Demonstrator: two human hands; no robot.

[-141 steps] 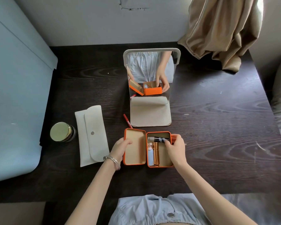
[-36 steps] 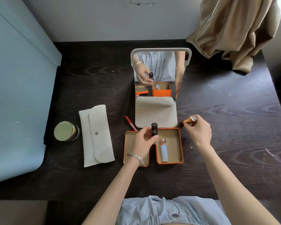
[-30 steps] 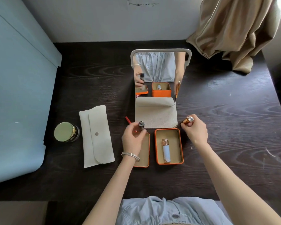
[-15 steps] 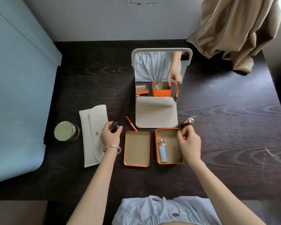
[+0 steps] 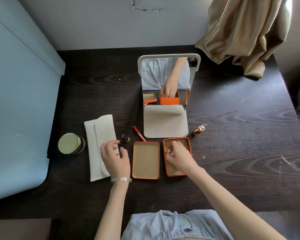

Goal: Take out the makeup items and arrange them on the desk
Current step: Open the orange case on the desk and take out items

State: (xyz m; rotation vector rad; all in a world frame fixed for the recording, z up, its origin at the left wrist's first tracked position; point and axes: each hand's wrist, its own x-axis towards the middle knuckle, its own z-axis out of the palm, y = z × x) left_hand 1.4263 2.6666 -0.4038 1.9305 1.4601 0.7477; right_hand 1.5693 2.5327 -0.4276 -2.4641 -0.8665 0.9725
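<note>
The open orange tin (image 5: pixel 190 144) sits at the desk's front centre, with its lid (image 5: pixel 145 160) lying upside down just to the left. My right hand (image 5: pixel 179 157) reaches into the tin and curls round a white tube with a rose-gold cap (image 5: pixel 169 151); most of the tube is hidden. A small black tube (image 5: pixel 124 137) rests on the desk beside a white pouch (image 5: pixel 97 134). My left hand (image 5: pixel 115 158) hovers over the pouch's near end, fingers relaxed and empty. An orange-gold lipstick (image 5: pixel 198 130) stands to the right of the mirror's base. A red pencil (image 5: pixel 139 133) lies left of that base.
A folding mirror (image 5: pixel 168 80) stands behind the tin on its beige base (image 5: pixel 165 123). A jar with a gold lid (image 5: pixel 70 143) sits left of the pouch. A blue panel (image 5: pixel 21 101) borders the desk's left side. A beige curtain (image 5: pixel 246 35) hangs over the back right corner.
My left hand has let go of the black tube beside the pouch and drawn back. My right hand has dropped into the tin and closed on the white tube.
</note>
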